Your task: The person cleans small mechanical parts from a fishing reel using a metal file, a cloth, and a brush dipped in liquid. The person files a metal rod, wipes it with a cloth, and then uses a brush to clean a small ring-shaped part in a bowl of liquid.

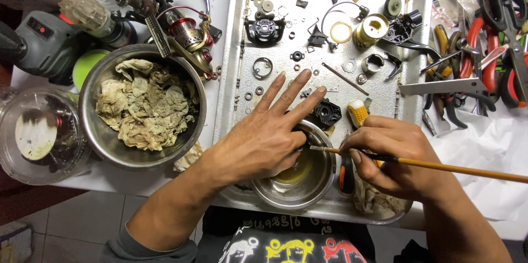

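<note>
Two hands work over a small round steel bowl (297, 177) on a big metal tray (231, 76). Right hand (393, 155) pinches a thin wooden brush (440, 166), tip at the bowl. Left hand (264, 136), fingers spread, pinches a small part there, perhaps for cleaning.

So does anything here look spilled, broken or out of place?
Nothing looks spilled or broken. The small parts lie spread across the metal tray, the liquid stays inside the small steel bowl, and the crumpled rags sit inside the big bowl.
</note>
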